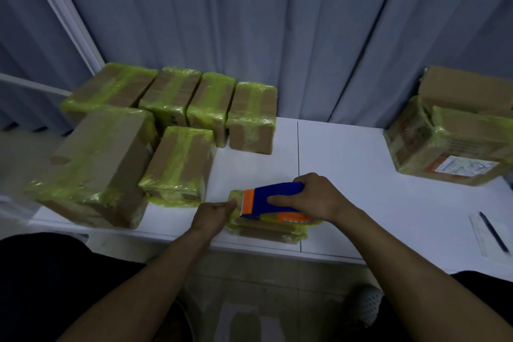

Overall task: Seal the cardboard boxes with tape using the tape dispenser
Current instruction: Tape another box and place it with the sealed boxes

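A small cardboard box (266, 230) wrapped in yellow-green tape lies near the front edge of the white table (347, 164). On top of it sits a blue and orange tape dispenser (273, 198), which my right hand (313, 197) grips from the right side. My left hand (213, 215) holds the box's left end, its fingers curled against the taped edge. Much of the box is hidden under the dispenser and my hands.
Several taped cardboard boxes (172, 125) are stacked at the left and back of the table. Taped boxes (455, 144) also stand at the right edge. A pen (492, 230) and a ruler (480, 236) lie at the front right. Grey curtains hang behind.
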A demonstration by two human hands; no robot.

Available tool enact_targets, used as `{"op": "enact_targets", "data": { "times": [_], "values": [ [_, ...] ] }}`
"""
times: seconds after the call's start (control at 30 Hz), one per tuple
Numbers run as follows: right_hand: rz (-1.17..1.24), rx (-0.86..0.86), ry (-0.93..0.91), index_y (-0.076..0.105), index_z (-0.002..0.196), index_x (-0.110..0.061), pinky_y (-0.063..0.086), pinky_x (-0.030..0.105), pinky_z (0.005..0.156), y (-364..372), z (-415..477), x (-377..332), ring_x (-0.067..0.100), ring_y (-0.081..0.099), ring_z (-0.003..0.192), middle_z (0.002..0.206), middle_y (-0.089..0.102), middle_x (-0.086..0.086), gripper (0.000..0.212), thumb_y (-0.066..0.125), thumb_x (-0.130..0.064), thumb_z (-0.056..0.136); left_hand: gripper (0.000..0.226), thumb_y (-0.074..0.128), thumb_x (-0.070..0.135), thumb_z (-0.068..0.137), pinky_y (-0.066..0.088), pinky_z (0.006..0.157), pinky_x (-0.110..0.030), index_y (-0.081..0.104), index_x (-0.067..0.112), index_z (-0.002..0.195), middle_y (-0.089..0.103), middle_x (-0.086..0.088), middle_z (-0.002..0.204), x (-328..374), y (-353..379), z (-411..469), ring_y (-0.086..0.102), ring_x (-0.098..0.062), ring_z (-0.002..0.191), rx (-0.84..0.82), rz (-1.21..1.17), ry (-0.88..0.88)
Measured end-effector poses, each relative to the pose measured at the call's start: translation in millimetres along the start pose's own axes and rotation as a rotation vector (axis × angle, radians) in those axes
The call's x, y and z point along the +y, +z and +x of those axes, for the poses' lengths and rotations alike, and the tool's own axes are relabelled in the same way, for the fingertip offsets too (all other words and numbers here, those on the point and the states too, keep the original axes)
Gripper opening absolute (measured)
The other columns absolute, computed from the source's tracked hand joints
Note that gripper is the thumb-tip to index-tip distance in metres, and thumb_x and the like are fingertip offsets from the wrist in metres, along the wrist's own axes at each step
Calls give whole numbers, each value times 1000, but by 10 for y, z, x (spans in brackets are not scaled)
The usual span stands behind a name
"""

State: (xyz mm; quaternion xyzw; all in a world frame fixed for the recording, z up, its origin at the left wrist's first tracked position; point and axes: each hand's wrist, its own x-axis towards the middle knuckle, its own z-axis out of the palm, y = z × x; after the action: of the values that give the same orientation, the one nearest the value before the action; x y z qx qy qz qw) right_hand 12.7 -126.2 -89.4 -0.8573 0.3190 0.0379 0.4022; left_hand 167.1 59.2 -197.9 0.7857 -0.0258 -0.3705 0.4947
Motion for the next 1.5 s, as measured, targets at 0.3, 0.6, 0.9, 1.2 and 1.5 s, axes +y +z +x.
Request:
{"op": "enact_targets", "data": {
  "times": [0.3, 0.6, 0.9, 1.2, 1.5],
  "values": [
    [-192, -10, 80, 70, 85, -18, 55, 28, 64, -256, -141, 128, 11, 69, 71, 78, 72, -2, 61, 75, -76, 69, 35, 69, 41, 90, 52, 88, -33, 78, 9, 101, 75, -10, 105, -2, 102, -19, 67, -26, 100, 88, 54, 83],
    [-221, -26, 112, 66, 98, -18, 57, 26, 68, -148, 4, 149, 12, 67, 79, 89, 70, -2, 62, 76, -73, 71, 54, 52, 50, 98, 36, 113, -37, 48, 26, 146, 45, 9, 148, -133, 69, -131, 38, -16, 141, 150, 451, 506],
    [-156, -100, 105, 66, 85, -15, 51, 25, 63, -61, 47, 53, 13, 67, 70, 80, 71, 1, 74, 66, -86, 67, 72, 65, 35, 93, 27, 118, -51, 28, 30, 155, 10, 14, 164, -173, -280, -57, -17, -21, 151, 18, 1236, 923],
    [7, -90, 15, 66, 77, -15, 46, 23, 58, 155, 41, -108, 8, 62, 60, 68, 68, -1, 55, 77, -69, 75, 86, 62, 43, 92, 24, 121, -40, 12, 23, 158, -1, 8, 164, -181, -396, -73, -8, -15, 151, -115, 1052, 841],
    [106, -32, 19, 73, 88, -15, 51, 25, 65, 110, -93, -38, 15, 71, 73, 82, 75, 3, 52, 74, -66, 80, 99, 40, 81, 80, 15, 120, -34, 19, 24, 158, 8, 4, 166, -183, -252, -157, -3, -14, 153, 20, 1147, 816]
  ]
}}
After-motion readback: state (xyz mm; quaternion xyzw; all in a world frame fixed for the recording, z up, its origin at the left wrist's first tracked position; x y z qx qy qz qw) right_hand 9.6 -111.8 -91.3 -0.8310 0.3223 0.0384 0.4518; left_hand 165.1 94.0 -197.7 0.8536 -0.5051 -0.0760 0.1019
